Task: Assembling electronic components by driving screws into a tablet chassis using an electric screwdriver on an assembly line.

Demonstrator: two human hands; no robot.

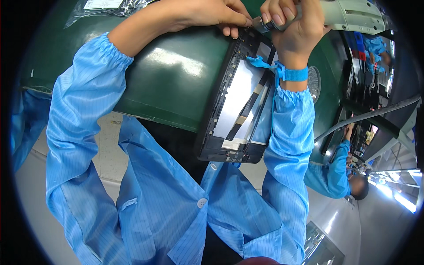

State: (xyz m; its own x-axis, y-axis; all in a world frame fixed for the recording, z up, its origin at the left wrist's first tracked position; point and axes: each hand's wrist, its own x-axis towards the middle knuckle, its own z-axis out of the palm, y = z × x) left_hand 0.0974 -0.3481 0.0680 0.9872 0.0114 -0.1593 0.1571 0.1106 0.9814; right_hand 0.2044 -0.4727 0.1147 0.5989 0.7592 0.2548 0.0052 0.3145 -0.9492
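My right hand (298, 33) is wrapped round a pale grey-green electric screwdriver (351, 17), which lies nearly level with its tip pointing left. That tip meets the top end of an opened black tablet-like device (236, 97), showing a silver inner panel and a dark ribbon cable (248, 112). The device slants toward me, its lower end past the table's front edge. At its top corner my left hand (216, 13) has thumb and fingers closed beside the screwdriver tip; what they pinch is too small to make out. A blue wrist strap (295, 75) circles my right wrist.
The green table (172, 95) lies beneath. Clear plastic bags (101, 12) with dark contents rest at the far left. A round, shiny dish (314, 83) is right of my right wrist. A grey cable (366, 117) crosses the right side, where a co-worker in blue (333, 179) sits.
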